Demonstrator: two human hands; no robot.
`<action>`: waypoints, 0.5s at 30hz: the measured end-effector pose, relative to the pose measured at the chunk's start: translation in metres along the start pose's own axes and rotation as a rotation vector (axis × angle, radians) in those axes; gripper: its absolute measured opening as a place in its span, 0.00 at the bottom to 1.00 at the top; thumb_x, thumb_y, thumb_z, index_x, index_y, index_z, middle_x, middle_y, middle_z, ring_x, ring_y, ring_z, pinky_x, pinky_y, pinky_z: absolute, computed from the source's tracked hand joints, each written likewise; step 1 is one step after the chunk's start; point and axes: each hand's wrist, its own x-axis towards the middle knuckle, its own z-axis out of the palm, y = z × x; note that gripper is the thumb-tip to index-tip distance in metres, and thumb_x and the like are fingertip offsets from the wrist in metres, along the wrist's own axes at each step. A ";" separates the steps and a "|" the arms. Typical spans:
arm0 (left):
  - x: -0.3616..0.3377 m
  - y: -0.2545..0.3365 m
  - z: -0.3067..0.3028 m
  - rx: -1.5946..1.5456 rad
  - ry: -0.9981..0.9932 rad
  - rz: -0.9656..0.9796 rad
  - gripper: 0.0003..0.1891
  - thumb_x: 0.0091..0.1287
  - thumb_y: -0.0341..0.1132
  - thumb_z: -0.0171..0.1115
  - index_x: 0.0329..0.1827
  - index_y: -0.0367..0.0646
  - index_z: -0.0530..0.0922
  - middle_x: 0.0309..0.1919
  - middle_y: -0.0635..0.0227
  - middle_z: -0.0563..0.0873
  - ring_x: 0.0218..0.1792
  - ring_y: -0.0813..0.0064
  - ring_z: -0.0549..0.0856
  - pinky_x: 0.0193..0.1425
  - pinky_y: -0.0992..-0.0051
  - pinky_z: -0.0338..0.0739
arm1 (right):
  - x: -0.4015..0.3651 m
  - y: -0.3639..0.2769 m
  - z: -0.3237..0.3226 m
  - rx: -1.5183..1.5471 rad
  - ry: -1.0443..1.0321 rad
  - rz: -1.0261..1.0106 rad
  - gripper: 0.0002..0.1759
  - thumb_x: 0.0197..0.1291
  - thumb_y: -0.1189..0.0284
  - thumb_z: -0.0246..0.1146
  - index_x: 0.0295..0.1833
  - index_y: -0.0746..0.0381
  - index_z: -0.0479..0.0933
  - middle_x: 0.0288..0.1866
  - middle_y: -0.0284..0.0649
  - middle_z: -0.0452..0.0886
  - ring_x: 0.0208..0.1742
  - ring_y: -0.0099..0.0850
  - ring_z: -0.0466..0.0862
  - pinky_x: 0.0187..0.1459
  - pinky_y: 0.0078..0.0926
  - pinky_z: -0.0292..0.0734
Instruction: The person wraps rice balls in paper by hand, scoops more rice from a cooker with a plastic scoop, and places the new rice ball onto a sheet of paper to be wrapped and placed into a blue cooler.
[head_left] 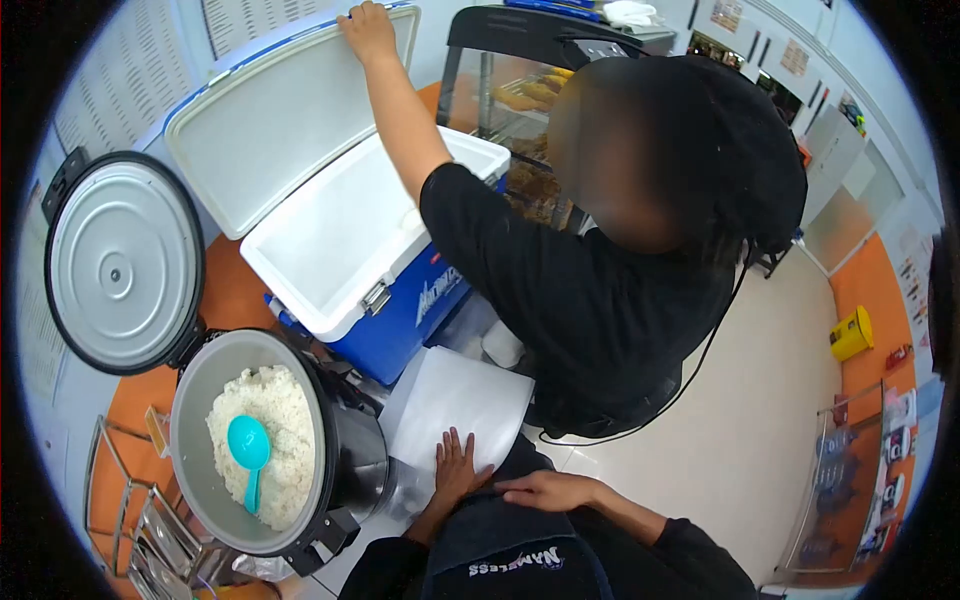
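My left hand (458,467) lies flat with its fingers spread on the lower edge of a stack of white paper sheets (470,400). My right hand (548,490) is just to the right, in front of my apron (515,530), its fingers stretched toward the left hand and nothing seen in it. Left of the paper stands a large rice cooker (190,440), lid (120,265) raised. White rice (290,470) fills its lower part, and a turquoise scoop (248,445) rests on top.
Behind the paper is a blue cooler box (440,300) with a white inside. A co-worker in black (590,300) stands close on the right, one hand (370,35) on its raised lid (290,120). A glass display case (520,100) with fried food stands behind.
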 end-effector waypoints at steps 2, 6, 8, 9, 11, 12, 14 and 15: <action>-0.003 0.000 -0.001 -0.002 0.047 0.047 0.47 0.61 0.64 0.58 0.75 0.40 0.59 0.74 0.33 0.50 0.75 0.36 0.50 0.75 0.41 0.47 | -0.011 -0.071 -0.006 0.002 -0.130 -0.137 0.27 0.76 0.59 0.48 0.74 0.61 0.63 0.64 0.52 0.76 0.66 0.41 0.76 0.66 0.31 0.67; -0.004 0.002 -0.010 -0.028 -0.002 0.017 0.45 0.63 0.62 0.56 0.76 0.42 0.58 0.75 0.35 0.50 0.76 0.38 0.50 0.76 0.43 0.47 | -0.014 -0.144 -0.015 -0.055 -0.284 -0.570 0.29 0.76 0.61 0.48 0.77 0.60 0.57 0.67 0.52 0.73 0.65 0.38 0.76 0.65 0.31 0.67; -0.004 -0.005 0.005 0.033 0.010 0.016 0.44 0.64 0.61 0.55 0.76 0.42 0.57 0.75 0.36 0.51 0.76 0.39 0.50 0.76 0.44 0.45 | -0.013 -0.167 -0.027 -0.060 -0.302 -0.763 0.29 0.76 0.61 0.49 0.77 0.60 0.56 0.67 0.52 0.74 0.60 0.37 0.79 0.61 0.32 0.71; -0.004 -0.004 0.003 0.095 0.006 0.035 0.43 0.64 0.61 0.54 0.76 0.42 0.57 0.75 0.36 0.51 0.76 0.40 0.49 0.77 0.44 0.44 | -0.014 -0.180 -0.037 -0.031 -0.308 -0.694 0.30 0.75 0.63 0.50 0.77 0.61 0.56 0.69 0.50 0.72 0.63 0.34 0.77 0.63 0.30 0.69; -0.009 0.003 -0.007 -0.006 0.007 -0.011 0.43 0.65 0.61 0.53 0.77 0.42 0.56 0.75 0.37 0.51 0.77 0.41 0.49 0.77 0.45 0.43 | -0.012 -0.203 -0.060 -0.004 -0.341 -0.578 0.31 0.74 0.66 0.53 0.78 0.62 0.54 0.74 0.43 0.68 0.71 0.25 0.67 0.67 0.24 0.62; -0.010 0.006 -0.012 -0.105 -0.005 -0.040 0.43 0.65 0.61 0.53 0.77 0.43 0.56 0.75 0.38 0.51 0.77 0.42 0.48 0.78 0.45 0.41 | -0.003 -0.198 -0.066 0.028 -0.265 -0.691 0.32 0.72 0.67 0.56 0.77 0.61 0.55 0.75 0.39 0.67 0.73 0.26 0.65 0.69 0.24 0.61; -0.008 0.001 -0.002 -0.012 0.035 -0.004 0.40 0.65 0.58 0.55 0.76 0.43 0.59 0.75 0.40 0.52 0.76 0.42 0.51 0.77 0.45 0.46 | 0.001 -0.199 -0.100 0.074 -0.084 -0.571 0.28 0.69 0.66 0.60 0.71 0.66 0.66 0.71 0.44 0.71 0.74 0.34 0.65 0.73 0.32 0.57; -0.008 0.001 -0.003 -0.024 0.062 0.003 0.39 0.65 0.56 0.56 0.75 0.43 0.60 0.75 0.40 0.52 0.76 0.42 0.52 0.76 0.45 0.47 | 0.028 -0.174 -0.126 0.099 0.201 -0.640 0.25 0.69 0.67 0.61 0.67 0.68 0.71 0.68 0.46 0.74 0.71 0.32 0.69 0.68 0.29 0.64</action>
